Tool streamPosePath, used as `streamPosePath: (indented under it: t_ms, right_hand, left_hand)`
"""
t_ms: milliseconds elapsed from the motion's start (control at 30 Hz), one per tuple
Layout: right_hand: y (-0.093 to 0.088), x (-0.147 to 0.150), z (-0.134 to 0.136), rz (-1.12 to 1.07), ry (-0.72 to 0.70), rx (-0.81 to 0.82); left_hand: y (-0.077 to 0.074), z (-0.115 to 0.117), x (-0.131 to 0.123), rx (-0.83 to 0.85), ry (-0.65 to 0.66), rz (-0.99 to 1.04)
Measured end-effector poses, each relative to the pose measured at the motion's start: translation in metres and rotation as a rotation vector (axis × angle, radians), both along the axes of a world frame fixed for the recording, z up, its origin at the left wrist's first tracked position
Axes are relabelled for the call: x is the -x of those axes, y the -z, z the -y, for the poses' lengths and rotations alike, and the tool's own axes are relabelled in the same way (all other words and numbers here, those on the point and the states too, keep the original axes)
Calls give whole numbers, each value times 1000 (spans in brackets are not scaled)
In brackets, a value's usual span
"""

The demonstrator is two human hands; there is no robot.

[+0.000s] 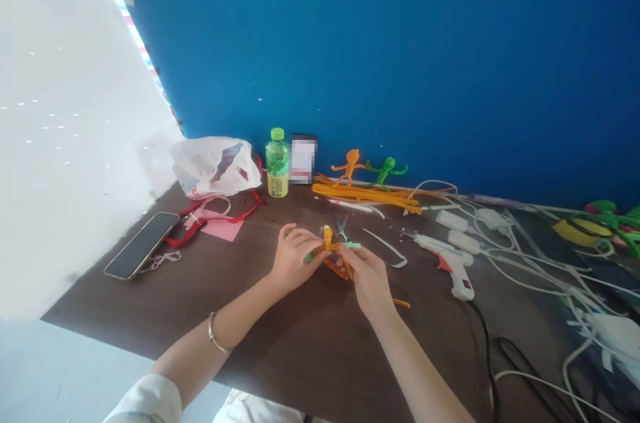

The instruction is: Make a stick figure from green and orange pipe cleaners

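Note:
Both my hands hold a small orange pipe-cleaner figure (pixel 334 262) above the dark brown table (pixel 320 350). My left hand (pixel 293 260) pinches it from the left, beside a short green pipe-cleaner piece (pixel 310 256). My right hand (pixel 367 280) grips it from the right, and a green tip (pixel 353 244) shows above my fingers. My fingers hide much of the figure. Small scissors (pixel 341 228) lie just beyond my hands. Farther back stand a finished-looking orange pipe-cleaner figure (pixel 351 166) and a green one (pixel 386 171), on a pile of orange and yellow pipe cleaners (pixel 365 196).
A white hot glue gun (pixel 450 263) lies to the right among white cables. A phone (pixel 141 245), pink paper (pixel 217 228), red ribbon (pixel 220 218), a plastic bag (pixel 215 166) and a green-capped bottle (pixel 277 163) sit left and back, against a blue wall (pixel 350 43).

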State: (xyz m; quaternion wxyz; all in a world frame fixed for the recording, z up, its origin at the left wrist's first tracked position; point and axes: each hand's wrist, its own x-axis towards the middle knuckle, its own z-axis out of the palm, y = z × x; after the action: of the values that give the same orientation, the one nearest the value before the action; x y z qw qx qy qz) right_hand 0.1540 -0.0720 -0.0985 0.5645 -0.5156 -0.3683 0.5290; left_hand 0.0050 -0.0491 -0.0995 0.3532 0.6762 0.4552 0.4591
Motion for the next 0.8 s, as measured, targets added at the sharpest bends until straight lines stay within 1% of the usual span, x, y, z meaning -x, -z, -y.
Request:
streamPosePath:
  t_ms: [100, 200, 300, 467, 633, 800]
  right_hand:
    - [-1, 1, 1, 6, -2, 5]
    - [-3, 0, 1, 13, -20, 17]
    - [-8, -2, 2, 13, -74, 38]
    - [-14, -8, 2, -13, -186, 72]
    - [-10, -15, -1, -36, -305, 109]
    - [-7, -17, -2, -46, -344, 133]
  left_hand:
    - [1, -1, 0, 13, 23, 28]
    - [-1, -2, 1, 65, 84, 64]
    - [-4, -3, 3, 84, 157, 70]
    - [-10, -4, 8, 105, 237, 27]
    - [-17, -3, 13, 232, 300, -20]
    - [-16, -6, 16, 280, 345, 6]
